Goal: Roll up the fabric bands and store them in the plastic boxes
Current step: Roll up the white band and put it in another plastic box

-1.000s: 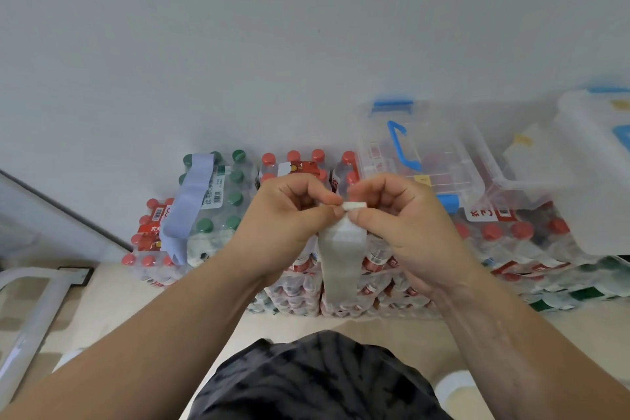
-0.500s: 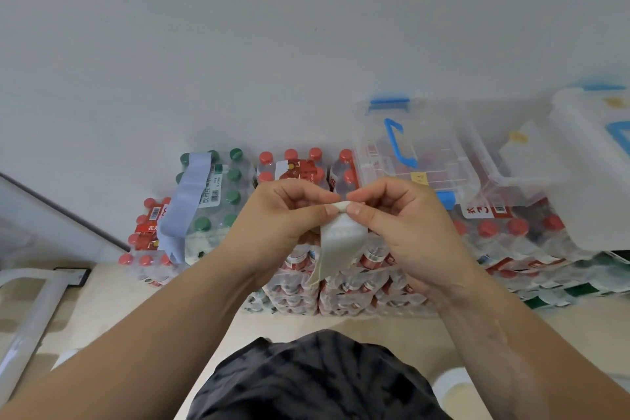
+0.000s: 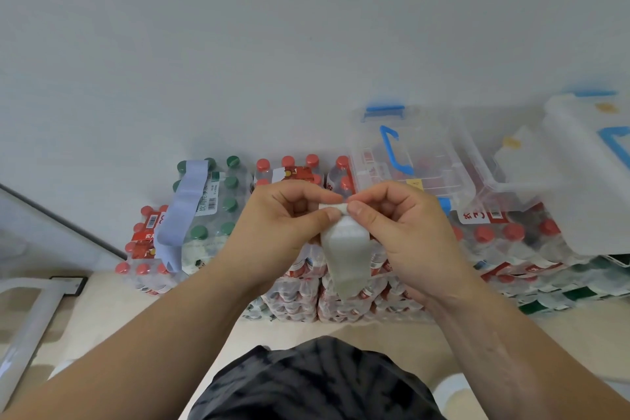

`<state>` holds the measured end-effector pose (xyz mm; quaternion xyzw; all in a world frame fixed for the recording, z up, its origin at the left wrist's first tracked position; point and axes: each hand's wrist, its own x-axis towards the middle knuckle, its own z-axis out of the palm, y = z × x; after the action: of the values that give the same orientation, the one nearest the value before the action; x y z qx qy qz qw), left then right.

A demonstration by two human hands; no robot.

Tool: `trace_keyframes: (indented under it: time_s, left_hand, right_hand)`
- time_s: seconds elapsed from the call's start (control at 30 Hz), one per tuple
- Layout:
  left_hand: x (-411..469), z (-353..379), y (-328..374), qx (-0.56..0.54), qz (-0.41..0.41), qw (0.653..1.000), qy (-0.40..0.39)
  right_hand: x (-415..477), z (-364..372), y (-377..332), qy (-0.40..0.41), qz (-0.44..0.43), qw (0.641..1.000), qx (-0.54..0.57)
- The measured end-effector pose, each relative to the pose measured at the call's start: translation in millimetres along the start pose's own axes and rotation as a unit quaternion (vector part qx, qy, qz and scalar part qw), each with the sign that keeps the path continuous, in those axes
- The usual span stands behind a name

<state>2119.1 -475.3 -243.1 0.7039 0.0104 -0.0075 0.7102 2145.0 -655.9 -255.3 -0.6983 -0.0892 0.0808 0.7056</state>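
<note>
Plastic box [image 3: 409, 160] waits behind on the bottle packs [image 3: 221, 225]. Left hand [image 3: 283, 225] and right hand [image 3: 399, 232] both pinch the white band [image 3: 346, 249] in mid-air. Its top edge has just tucked into a first turn, so rolling's barely begun, tail dangling.

Soft, even light fills the view, bright without glare; the plain pale grey wall [image 3: 306, 27] shows no hard shadow. Only faint shade lies under the shrink-wrapped packs of red-capped bottles [image 3: 296, 297] on the beige floor [image 3: 341, 327]. The white fabric band [image 3: 344, 249] looks washed out and soft. Wide-angle distortion stretches and smears the frosted clear plastic box [image 3: 579, 164] at the right edge.
</note>
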Motion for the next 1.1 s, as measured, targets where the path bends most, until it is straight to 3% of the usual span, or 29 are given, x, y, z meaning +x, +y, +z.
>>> trace_keyframes:
  time_s: [0.2, 0.63, 0.83, 1.1]
  left_hand:
    - [1, 2, 5, -0.029, -0.015, 0.999, -0.028]
    - [10, 7, 5, 0.014, 0.019, 1.0, 0.014]
    - [6, 9, 8, -0.026, 0.009, 1.0, 0.014]
    - [7, 9, 4, -0.001, 0.034, 0.999, 0.038]
  right_hand:
    - [2, -4, 1, -0.02, -0.043, 0.999, -0.008]
    - [2, 0, 2, 0.031, 0.0, 0.998, 0.045]
    - [2, -1, 5, 0.036, -0.005, 0.999, 0.02]
    - [-2, 2, 6, 0.037, -0.02, 0.998, 0.055]
